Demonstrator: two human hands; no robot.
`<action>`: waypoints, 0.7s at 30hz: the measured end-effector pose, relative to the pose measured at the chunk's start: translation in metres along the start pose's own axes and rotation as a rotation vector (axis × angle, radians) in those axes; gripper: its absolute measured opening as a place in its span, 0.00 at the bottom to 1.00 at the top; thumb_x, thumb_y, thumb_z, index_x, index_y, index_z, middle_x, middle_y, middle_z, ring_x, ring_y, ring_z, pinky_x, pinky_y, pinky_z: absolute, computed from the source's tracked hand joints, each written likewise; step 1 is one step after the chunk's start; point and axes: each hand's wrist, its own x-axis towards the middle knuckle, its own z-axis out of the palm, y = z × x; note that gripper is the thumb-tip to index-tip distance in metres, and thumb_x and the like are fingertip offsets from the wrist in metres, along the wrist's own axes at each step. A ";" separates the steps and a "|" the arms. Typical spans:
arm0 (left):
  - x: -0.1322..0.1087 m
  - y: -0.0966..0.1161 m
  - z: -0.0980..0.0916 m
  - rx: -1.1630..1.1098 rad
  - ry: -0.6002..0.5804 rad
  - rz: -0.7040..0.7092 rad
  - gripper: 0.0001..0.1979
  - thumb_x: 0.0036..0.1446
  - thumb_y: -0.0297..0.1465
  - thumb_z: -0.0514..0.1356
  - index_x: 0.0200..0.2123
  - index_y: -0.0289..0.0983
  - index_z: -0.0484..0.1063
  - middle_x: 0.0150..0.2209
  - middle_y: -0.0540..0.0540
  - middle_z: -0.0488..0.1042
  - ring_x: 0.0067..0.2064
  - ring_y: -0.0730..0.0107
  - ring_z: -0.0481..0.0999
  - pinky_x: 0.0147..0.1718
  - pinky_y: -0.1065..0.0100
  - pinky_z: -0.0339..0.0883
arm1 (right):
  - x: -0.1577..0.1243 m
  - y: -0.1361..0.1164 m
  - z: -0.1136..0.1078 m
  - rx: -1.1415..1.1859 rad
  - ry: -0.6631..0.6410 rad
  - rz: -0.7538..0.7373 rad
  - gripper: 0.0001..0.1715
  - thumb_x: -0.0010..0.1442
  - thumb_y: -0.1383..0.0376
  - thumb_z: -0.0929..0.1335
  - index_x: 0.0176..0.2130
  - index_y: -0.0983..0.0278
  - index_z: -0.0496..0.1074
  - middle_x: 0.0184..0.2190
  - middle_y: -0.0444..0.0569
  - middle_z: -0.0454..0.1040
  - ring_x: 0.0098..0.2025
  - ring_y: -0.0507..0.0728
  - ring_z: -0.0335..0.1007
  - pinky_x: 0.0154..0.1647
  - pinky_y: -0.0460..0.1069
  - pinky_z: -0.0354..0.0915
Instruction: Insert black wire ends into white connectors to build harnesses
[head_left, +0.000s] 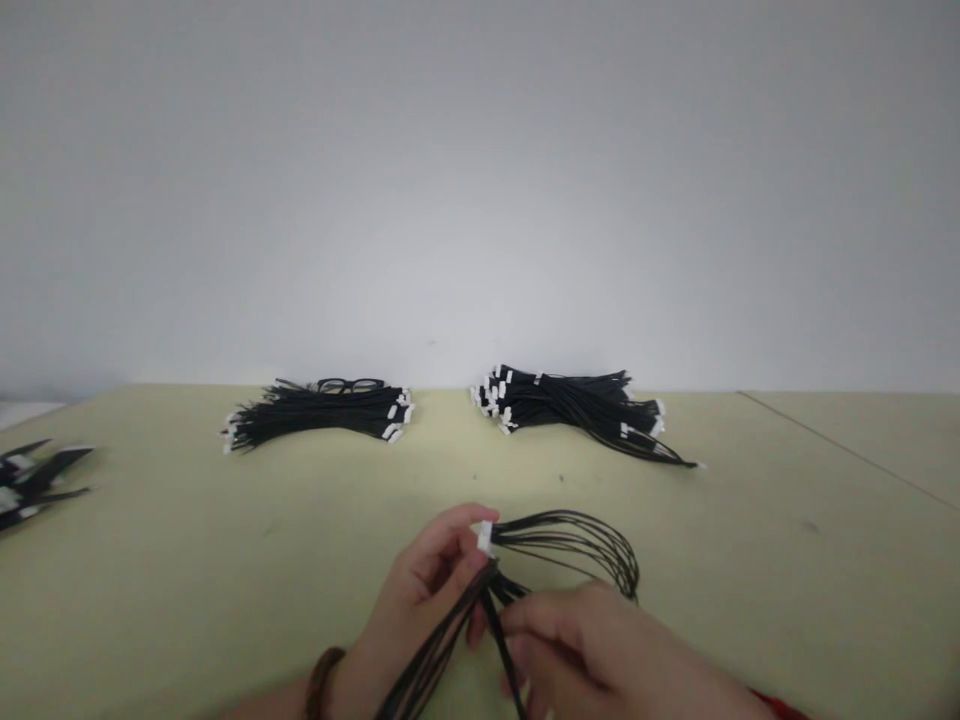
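Observation:
My left hand (420, 590) pinches the white connector end of a bundle of thin black wires (577, 545), which loops out to the right and back. A brown bracelet sits on that wrist. My right hand (600, 650) is closed on the black strands just below the loop, close to the left fingers. More strands of the same bundle trail down toward the lower edge between my hands. Both hands hover just above the pale green table (187, 580).
Two piles of black wires with white connectors lie at the table's far edge, a left pile (322, 412) with black glasses on it and a right pile (574, 408). A third pile (37, 478) shows at the left edge. A grey wall rises behind.

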 end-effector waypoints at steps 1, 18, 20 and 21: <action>0.000 -0.002 -0.002 0.000 -0.022 0.012 0.15 0.53 0.37 0.64 0.43 0.39 0.72 0.25 0.53 0.67 0.17 0.80 0.65 0.15 0.78 0.59 | 0.002 0.001 0.001 0.013 0.018 0.019 0.16 0.57 0.74 0.62 0.25 0.61 0.72 0.20 0.40 0.74 0.22 0.50 0.70 0.17 0.41 0.53; 0.002 0.000 0.002 0.023 0.040 0.005 0.20 0.48 0.40 0.67 0.42 0.37 0.72 0.24 0.54 0.64 0.17 0.80 0.63 0.13 0.78 0.58 | 0.003 0.001 -0.035 0.625 -0.157 0.184 0.11 0.49 0.69 0.61 0.34 0.63 0.69 0.16 0.39 0.62 0.16 0.49 0.56 0.17 0.43 0.53; 0.003 -0.002 0.003 0.020 0.066 0.014 0.20 0.49 0.41 0.66 0.43 0.37 0.72 0.24 0.53 0.65 0.17 0.81 0.63 0.14 0.79 0.58 | 0.002 0.003 -0.061 0.886 -0.323 0.120 0.09 0.52 0.65 0.61 0.26 0.64 0.69 0.17 0.43 0.64 0.17 0.49 0.58 0.19 0.44 0.57; 0.003 -0.002 0.004 0.017 0.064 0.021 0.19 0.50 0.41 0.66 0.43 0.37 0.72 0.24 0.53 0.65 0.17 0.81 0.63 0.14 0.79 0.58 | 0.002 0.004 -0.073 0.932 -0.275 0.047 0.09 0.54 0.63 0.63 0.28 0.64 0.70 0.19 0.43 0.65 0.19 0.50 0.60 0.20 0.44 0.59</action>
